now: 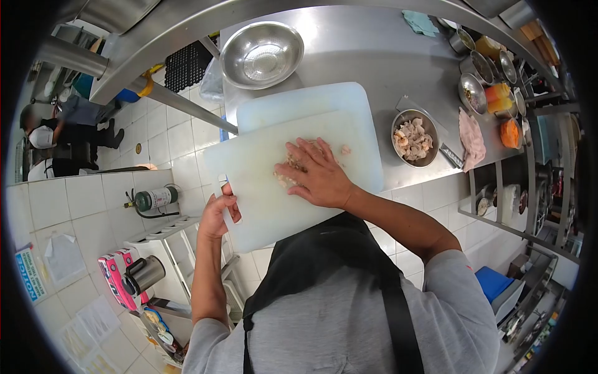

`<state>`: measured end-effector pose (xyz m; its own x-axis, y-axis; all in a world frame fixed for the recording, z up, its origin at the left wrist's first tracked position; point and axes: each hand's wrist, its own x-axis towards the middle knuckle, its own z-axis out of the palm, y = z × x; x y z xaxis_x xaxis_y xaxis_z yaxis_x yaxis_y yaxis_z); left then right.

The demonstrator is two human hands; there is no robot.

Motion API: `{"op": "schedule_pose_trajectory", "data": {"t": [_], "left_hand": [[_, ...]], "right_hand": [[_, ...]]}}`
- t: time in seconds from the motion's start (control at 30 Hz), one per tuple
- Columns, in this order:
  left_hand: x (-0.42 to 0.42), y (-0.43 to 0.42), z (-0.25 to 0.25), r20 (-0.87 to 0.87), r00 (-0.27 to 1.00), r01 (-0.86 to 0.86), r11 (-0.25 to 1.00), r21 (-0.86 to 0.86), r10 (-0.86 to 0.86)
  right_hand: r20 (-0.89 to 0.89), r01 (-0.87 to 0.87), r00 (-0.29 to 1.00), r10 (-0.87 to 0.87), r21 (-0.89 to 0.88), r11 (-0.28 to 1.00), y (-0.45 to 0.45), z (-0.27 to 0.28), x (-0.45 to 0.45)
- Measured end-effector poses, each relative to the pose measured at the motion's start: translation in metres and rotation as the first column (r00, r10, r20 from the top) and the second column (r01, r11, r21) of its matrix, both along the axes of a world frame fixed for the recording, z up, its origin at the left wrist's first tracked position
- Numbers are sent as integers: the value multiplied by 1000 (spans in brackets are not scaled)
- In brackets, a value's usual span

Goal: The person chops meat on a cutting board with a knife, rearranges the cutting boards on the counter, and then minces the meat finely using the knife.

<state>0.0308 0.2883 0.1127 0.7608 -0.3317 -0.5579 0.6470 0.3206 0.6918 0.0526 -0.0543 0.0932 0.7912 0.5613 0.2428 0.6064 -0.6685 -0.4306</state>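
My left hand (218,210) is closed around the left edge of a white cutting board (252,212), its fingers through the handle slot. This board lies at a slant over a second, pale cutting board (367,149). My right hand (321,177) lies on the upper board with fingers spread, over small bits of chopped pale food (283,180) that it partly hides. To the right stands a metal bowl (395,151) of pale pinkish pieces (412,140), perhaps meat or shrimp. A cleaver (451,156) lies partly behind that bowl, handle toward me.
A large steel bowl (233,50) sits at the back left of the steel table (349,37). A pink cloth (471,140) lies right of the cleaver, near several containers. A metal post (187,100) rises at left. Another person (75,128) is farther left.
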Motion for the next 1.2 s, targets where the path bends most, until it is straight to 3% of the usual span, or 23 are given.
{"op": "schedule_pose_trajectory", "data": {"t": [0.1,0.27,0.5,0.67,0.77,0.87,0.97,1.07,1.17,1.2], "left_hand": [[-1,2,-5,-9,1000,-16,999,-37,15],[5,-18,65,55,998,-17,979,205,5],[24,-37,165,90,990,67,918,392,-110],[25,-57,190,100,993,8,889,459,-60],[24,-62,207,107,993,0,873,488,-59],[22,-66,230,117,993,-47,792,609,-31],[18,-62,244,152,988,-69,793,605,-29],[11,-57,261,169,984,-69,776,627,-49],[4,-31,254,180,983,-136,787,602,32],[1,-27,253,189,981,-144,781,608,34]], "right_hand": [[33,-33,999,32,50,998,1,0,3],[40,-62,998,55,181,982,0,16,13],[56,55,994,-92,467,882,-10,7,26],[-29,169,981,-190,595,786,-25,-30,31],[-76,225,972,-223,584,780,-35,-51,36],[-7,248,962,-274,448,859,-43,-72,41],[23,249,964,-267,284,926,-49,-71,39],[0,353,934,-356,132,926,-42,-58,30],[-63,277,960,-273,85,957,-29,-8,33],[-48,222,975,-217,202,954,-15,12,33]]}}
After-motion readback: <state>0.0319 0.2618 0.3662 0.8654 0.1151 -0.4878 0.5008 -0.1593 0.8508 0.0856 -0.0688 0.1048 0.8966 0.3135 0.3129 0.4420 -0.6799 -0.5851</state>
